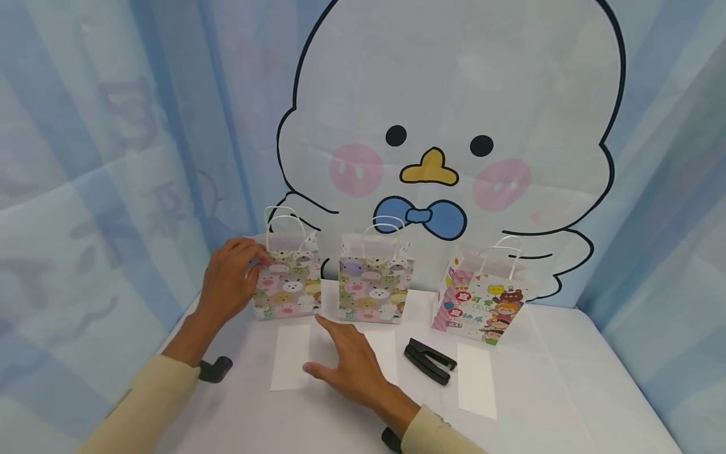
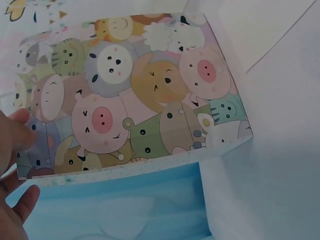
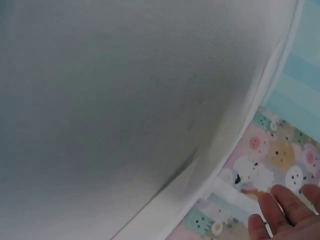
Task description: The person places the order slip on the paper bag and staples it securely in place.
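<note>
On the left stands a paper gift bag [image 1: 289,287] with cartoon animal faces and white twisted handles. My left hand [image 1: 229,274] grips it by its upper left edge; in the left wrist view a fingertip [image 2: 22,122] lies on the printed front. My right hand [image 1: 354,362] is held open, thumb and index finger spread, its index fingertip close to the bag's lower right corner. Several of its fingers [image 3: 280,212] show in the right wrist view. Below the bag lies a white paper strip [image 1: 290,357]; a second strip [image 1: 382,350] is partly hidden by the right hand.
A matching animal-print bag [image 1: 374,290] stands in the middle, and a pink-and-white bag [image 1: 479,306] with cartoon figures leans at right. A black stapler [image 1: 430,361] lies right of the right hand, beside a third paper strip [image 1: 476,380]. A printed curtain [image 1: 454,82] backs the white table [image 1: 544,391].
</note>
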Demonstrator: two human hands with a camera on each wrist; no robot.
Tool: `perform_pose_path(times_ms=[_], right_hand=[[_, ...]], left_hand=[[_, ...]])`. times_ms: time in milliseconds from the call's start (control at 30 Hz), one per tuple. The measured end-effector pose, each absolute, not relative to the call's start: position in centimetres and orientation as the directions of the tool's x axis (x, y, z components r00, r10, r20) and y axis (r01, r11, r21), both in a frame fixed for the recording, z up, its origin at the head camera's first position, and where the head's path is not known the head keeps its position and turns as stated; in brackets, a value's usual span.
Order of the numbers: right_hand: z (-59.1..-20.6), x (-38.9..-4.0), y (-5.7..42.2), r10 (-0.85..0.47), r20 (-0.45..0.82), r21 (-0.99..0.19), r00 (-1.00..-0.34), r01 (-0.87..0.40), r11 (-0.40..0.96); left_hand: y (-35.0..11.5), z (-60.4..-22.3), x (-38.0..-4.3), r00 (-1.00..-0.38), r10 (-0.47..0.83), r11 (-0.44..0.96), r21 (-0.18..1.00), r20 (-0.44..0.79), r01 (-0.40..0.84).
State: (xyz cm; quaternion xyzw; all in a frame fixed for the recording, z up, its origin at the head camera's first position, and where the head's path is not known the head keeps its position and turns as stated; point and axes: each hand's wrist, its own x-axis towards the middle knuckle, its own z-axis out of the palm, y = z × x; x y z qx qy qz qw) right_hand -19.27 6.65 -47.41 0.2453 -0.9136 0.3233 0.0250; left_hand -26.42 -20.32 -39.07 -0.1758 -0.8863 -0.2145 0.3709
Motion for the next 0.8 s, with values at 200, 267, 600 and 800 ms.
perform_pose_path(times_ms=[200, 267, 600, 800], right_hand=[[-48.0, -20.4, 4.7, -0.457, 0.188, -0.565, -0.869, -0.477, 0.673], [-48.1, -20.9, 4.1, -0.460, 0.165, -0.572, -0.873, -0.464, 0.676], [-48.8, -22.2, 1.9, -0.478, 0.058, -0.480, -0.876, -0.445, 0.756], [-48.6, -22.4, 1.5, -0.481, 0.051, -0.420, -0.875, -0.456, 0.785]], left_hand=[[-20.3, -39.2, -26.6, -0.671, 0.140, 0.844, 0.267, 0.728, 0.466], [-20.3, -39.1, -26.6, -0.675, 0.134, 0.845, 0.272, 0.725, 0.460], [-20.3, -39.3, -26.6, -0.686, 0.128, 0.843, 0.286, 0.717, 0.456], [-20.5, -39.2, -26.4, -0.697, 0.121, 0.843, 0.298, 0.707, 0.449]])
